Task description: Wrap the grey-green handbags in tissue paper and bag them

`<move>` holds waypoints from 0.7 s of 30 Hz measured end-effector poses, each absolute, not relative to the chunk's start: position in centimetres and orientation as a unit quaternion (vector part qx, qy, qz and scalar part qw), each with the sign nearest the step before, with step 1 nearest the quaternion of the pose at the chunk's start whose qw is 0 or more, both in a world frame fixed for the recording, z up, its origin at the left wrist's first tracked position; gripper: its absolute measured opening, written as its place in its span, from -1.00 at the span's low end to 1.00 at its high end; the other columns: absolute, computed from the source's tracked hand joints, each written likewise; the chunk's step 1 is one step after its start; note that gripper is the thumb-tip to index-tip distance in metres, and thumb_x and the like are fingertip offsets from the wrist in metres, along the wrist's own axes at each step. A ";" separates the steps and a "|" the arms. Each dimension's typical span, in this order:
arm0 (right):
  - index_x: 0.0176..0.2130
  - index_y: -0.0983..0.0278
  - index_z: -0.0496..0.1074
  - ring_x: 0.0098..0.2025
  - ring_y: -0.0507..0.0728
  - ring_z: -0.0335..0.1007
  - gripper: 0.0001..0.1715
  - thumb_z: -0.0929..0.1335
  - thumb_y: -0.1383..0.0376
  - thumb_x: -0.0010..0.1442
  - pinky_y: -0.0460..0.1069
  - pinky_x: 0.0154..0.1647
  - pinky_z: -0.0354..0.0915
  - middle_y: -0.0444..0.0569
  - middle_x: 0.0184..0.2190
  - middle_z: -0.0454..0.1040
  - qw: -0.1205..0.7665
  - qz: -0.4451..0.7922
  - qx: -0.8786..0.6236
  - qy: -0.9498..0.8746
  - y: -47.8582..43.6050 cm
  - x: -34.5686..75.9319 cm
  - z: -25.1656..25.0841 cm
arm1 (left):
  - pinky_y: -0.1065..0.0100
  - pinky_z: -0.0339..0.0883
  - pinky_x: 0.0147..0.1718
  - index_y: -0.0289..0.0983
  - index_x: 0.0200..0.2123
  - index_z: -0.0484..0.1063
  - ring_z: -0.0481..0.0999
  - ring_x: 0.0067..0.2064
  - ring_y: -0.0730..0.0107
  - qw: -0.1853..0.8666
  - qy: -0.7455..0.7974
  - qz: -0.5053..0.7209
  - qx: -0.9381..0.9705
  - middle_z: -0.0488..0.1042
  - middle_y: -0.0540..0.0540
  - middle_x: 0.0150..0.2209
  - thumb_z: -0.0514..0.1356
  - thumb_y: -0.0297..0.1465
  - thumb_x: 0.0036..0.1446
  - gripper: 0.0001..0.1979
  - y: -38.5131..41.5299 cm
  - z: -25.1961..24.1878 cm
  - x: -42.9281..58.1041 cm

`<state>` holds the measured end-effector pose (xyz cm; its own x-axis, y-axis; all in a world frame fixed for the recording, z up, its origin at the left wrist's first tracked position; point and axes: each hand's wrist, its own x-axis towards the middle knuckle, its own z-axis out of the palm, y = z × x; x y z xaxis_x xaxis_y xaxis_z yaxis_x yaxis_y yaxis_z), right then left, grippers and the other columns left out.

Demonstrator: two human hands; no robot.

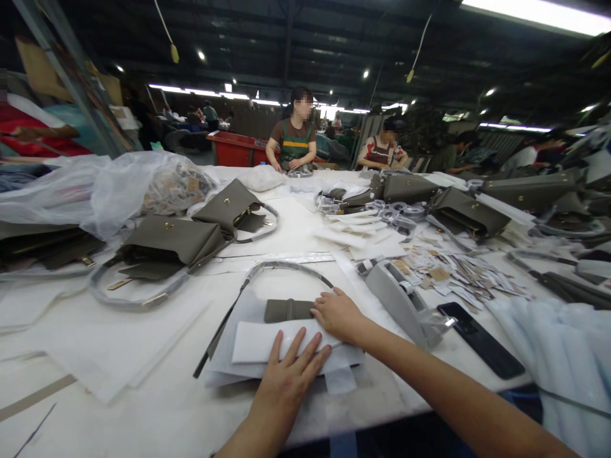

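Hands both flat, gripping nothing: left hand (291, 372) spread on the soft white wrap sheet (260, 343) folded over a matte olive leather bag (287, 310) mid-tabletop (143, 394), right hand (338, 315) palm-down on its upper edge, wedge-shaped grey tape dispenser (398, 302) just right.

Loads of stuff on this bench (157, 407). A grey tape dispenser (398, 302) sits near the middle-right with a black phone (480, 339) lying flat just beside it. Behind those there's a messy pile of paper tags (453, 273) and a stack of white sheets (363, 232). On the left are two olive handbags (167, 242), one behind the other with straps trailing, next to a big clear plastic bag (143, 184) stuffed with more tags. More bags of the same colour (470, 213) sit far right. Two people (293, 143) are at the far end, near a red bin (236, 149).
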<state>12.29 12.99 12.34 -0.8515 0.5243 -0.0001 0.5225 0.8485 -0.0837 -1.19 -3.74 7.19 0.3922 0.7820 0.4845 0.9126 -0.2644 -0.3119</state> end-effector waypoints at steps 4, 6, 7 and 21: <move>-0.10 0.30 0.55 0.15 0.22 0.39 -0.65 0.21 0.28 0.41 0.24 0.27 0.11 0.11 -0.03 0.58 0.001 0.065 -0.242 -0.968 12.8 13.4 12.8 | -0.05 0.00 0.23 0.04 0.28 0.22 0.20 0.29 0.20 0.270 -0.536 -0.132 -0.789 0.20 0.17 0.35 -0.08 -0.40 0.39 -0.55 -3.7 7.2 -1.2; 0.03 0.27 0.50 0.25 0.17 0.29 -0.64 0.20 0.29 0.42 0.21 0.34 0.04 0.05 0.11 0.50 0.022 0.096 -0.238 -0.966 12.0 15.0 12.6 | -0.04 0.00 0.24 0.03 0.29 0.20 0.21 0.29 0.21 0.255 -0.536 -0.140 -0.792 0.22 0.16 0.34 -0.09 -0.36 0.40 -0.56 -3.8 7.2 -1.2; 0.09 0.26 0.46 0.29 0.16 0.23 -0.62 0.18 0.29 0.43 0.20 0.37 0.02 0.04 0.17 0.45 0.042 0.117 -0.238 -0.963 11.3 16.0 12.5 | -0.04 -0.01 0.24 0.03 0.30 0.18 0.20 0.30 0.22 0.244 -0.537 -0.146 -0.794 0.22 0.16 0.34 -0.09 -0.35 0.41 -0.56 -3.8 7.2 -1.2; 0.12 0.23 0.43 0.19 0.11 0.39 -0.55 0.26 0.51 0.30 0.18 0.32 0.20 -0.01 0.03 0.57 0.338 0.010 -0.125 -0.933 4.2 22.1 9.1 | -0.11 0.03 0.26 -0.09 0.39 -0.04 0.11 0.38 0.16 0.110 -0.565 -0.105 -0.811 0.09 0.06 0.38 -0.08 -0.71 0.11 -0.20 -4.2 8.2 -1.0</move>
